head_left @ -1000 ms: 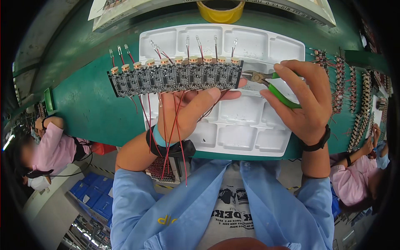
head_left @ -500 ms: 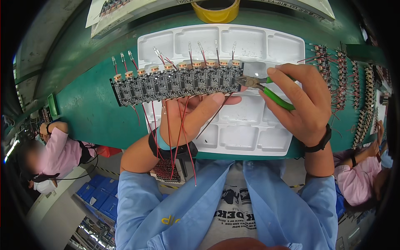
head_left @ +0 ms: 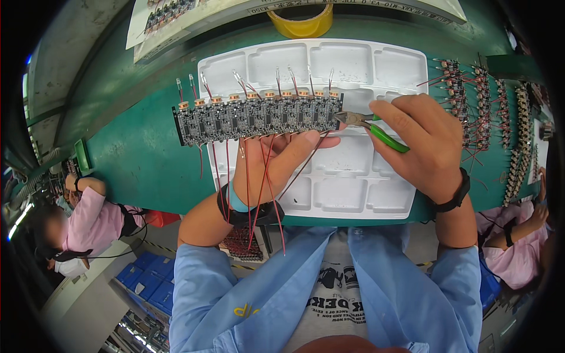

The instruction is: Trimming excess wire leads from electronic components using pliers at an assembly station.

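Note:
My left hand (head_left: 276, 159) grips a long strip of circuit boards (head_left: 259, 116) from below, thumb along its lower edge. Copper coils and clear LEDs on short wires stand along the strip's top edge, and red and dark wires (head_left: 247, 194) hang beneath it. Green-handled cutting pliers (head_left: 385, 136) are in my right hand (head_left: 426, 138). Their jaws touch or nearly touch the strip's right end; whether they bite on it I cannot tell. Under both hands lies a white compartment tray (head_left: 341, 197).
On the green table (head_left: 141, 159), rows of wired boards (head_left: 482, 106) lie at the right. A yellow tape roll (head_left: 303, 23) sits beyond the tray beneath a shelf edge. Blue bins (head_left: 150, 282) stand low at the left. People in pink (head_left: 88, 220) work on either side.
The left end of the strip has shifted right in view, and the strip looks more level. The pliers stay at its right end, with both hands keeping their hold.

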Motion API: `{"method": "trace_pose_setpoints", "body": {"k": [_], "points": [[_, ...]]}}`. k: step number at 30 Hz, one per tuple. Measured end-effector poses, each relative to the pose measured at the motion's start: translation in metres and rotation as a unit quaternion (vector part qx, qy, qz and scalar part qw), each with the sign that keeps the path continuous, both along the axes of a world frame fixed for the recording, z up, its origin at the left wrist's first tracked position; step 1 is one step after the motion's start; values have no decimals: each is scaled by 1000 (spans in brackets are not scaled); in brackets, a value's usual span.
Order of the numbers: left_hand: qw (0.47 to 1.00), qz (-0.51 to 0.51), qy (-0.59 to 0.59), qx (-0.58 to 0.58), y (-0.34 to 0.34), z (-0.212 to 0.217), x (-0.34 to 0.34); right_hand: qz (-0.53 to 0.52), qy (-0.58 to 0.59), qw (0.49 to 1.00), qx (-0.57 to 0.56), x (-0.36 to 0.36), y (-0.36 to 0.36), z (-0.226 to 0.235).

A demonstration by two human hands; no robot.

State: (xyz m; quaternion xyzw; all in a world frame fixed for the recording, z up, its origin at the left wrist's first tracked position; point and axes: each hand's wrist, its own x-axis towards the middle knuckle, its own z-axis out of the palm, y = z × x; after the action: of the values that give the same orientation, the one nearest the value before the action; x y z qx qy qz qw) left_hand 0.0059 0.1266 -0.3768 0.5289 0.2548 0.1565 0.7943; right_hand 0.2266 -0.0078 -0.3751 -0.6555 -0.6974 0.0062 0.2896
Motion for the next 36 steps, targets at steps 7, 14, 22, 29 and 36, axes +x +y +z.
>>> {"method": "trace_pose_setpoints", "body": {"k": [7, 14, 22, 29, 36], "points": [[1000, 18, -12, -13, -3, 0, 3, -7, -5, 999, 36, -1, 7, 4], [1000, -17, -4, 9, -1, 2, -1, 2, -14, 999, 41, -5, 7, 5], [1000, -28, -6, -12, 1, -3, -8, 7, -19, 999, 39, -5, 7, 5], [1000, -8, -6, 6, -4, -3, -2, -3, -18, 999, 30, -7, 5, 3], [1000, -7, -25, -11, -4, -9, -4, -2, -24, 999, 24, -8, 5, 3]]}}
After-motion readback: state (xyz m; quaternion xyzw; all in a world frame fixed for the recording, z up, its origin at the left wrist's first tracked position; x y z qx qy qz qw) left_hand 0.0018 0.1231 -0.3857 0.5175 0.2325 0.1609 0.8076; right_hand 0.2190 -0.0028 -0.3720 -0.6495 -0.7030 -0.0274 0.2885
